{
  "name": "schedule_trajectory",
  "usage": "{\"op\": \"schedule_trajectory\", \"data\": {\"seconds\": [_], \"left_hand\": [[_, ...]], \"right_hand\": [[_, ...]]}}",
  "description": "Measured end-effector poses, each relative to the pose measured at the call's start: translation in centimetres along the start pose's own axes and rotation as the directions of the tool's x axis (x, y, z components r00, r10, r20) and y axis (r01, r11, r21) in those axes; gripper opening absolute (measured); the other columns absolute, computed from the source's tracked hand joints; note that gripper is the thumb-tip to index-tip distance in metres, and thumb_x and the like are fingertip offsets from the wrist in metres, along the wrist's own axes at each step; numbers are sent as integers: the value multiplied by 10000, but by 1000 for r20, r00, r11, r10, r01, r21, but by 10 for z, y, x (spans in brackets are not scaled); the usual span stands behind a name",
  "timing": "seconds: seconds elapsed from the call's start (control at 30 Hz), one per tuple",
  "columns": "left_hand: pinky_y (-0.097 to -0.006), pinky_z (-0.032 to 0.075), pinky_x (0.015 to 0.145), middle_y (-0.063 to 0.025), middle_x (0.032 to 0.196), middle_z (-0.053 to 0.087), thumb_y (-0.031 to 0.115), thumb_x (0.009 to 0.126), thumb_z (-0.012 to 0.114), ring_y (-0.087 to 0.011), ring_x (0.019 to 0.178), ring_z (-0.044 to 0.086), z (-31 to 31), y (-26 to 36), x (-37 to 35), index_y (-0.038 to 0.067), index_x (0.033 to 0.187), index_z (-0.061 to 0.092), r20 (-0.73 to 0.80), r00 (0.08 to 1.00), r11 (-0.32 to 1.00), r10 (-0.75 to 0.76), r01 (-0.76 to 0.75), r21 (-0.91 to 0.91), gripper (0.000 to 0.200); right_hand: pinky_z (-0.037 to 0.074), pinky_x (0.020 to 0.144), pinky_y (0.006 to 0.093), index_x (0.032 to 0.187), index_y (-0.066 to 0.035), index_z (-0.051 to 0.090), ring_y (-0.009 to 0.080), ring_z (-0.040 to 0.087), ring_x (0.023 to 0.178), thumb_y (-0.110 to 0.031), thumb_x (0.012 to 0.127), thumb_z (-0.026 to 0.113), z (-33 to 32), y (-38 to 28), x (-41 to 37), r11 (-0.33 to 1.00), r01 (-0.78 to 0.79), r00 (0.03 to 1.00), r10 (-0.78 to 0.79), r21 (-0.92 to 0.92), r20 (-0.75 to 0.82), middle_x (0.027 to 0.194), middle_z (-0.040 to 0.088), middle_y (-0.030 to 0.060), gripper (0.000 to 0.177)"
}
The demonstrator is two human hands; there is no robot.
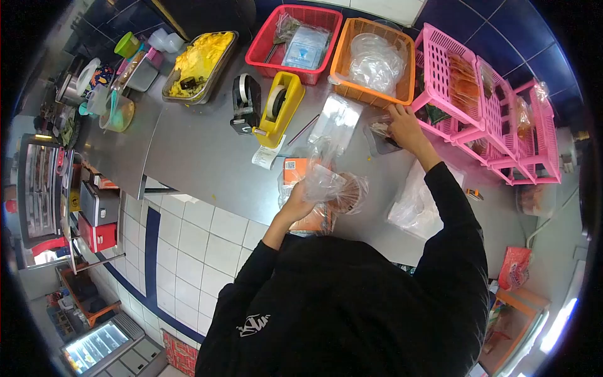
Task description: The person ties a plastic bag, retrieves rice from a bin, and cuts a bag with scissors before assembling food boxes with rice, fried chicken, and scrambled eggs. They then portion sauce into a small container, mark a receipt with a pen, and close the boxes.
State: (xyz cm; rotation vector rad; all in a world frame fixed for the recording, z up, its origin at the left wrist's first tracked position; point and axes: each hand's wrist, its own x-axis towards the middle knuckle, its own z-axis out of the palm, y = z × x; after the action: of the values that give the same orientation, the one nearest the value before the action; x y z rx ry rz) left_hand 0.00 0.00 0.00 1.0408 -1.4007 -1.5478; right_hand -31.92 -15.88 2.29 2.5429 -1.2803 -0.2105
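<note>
My left hand [299, 202] is closed on a clear plastic bag [325, 182] near the counter's front edge. Brownish round contents [349, 193] show through the plastic. Under the bag lies an orange packet [300, 168]. My right hand [405, 129] reaches into a small clear tray [377, 141] holding small pale pieces, just in front of the orange basket [338, 80]. Its fingers are bent together, and what they hold, if anything, is too small to make out.
A yellow tape dispenser [290, 100] and a black one [245, 103] stand left of a stack of clear bags [339, 119]. Behind are a red basket [254, 60] and a tray of yellow food [204, 60]. Pink baskets [440, 100] stand at right, near white plastic bags [418, 204].
</note>
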Motion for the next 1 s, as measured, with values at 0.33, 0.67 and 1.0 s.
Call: {"op": "schedule_trajectory", "data": {"seconds": [0.33, 0.67, 1.0], "left_hand": [[-287, 463, 853, -65, 1073, 601, 99, 874, 589, -153, 977, 568, -1, 3, 2, 12, 1139, 569, -8, 1000, 1000, -23, 23, -7, 280], [-300, 428, 908, -47, 1042, 592, 165, 878, 620, -144, 993, 558, 7, 33, -1, 17, 1162, 539, -83, 992, 966, -97, 73, -248, 330], [-214, 324, 565, -19, 870, 568, 189, 813, 655, -73, 710, 477, -14, 16, 10, 39, 1144, 496, 82, 946, 866, -312, 319, -385, 396]], "right_hand": [[354, 926, 346, 735, -142, 737, 237, 436, 1088, -241, 663, 655, 18, 6, 1, 997, 61, 994, -65, -43, -92, 1208, 487, 67, 148], [377, 940, 415, 785, -84, 701, 303, 429, 1142, -211, 734, 632, -20, 9, -4, 984, 3, 999, -10, 180, 38, 1269, 463, 149, 153], [503, 576, 354, 815, -6, 600, 272, 619, 611, -56, 777, 613, -124, -12, -50, 726, -70, 953, 252, 684, -170, 698, 594, 128, 64]]}}
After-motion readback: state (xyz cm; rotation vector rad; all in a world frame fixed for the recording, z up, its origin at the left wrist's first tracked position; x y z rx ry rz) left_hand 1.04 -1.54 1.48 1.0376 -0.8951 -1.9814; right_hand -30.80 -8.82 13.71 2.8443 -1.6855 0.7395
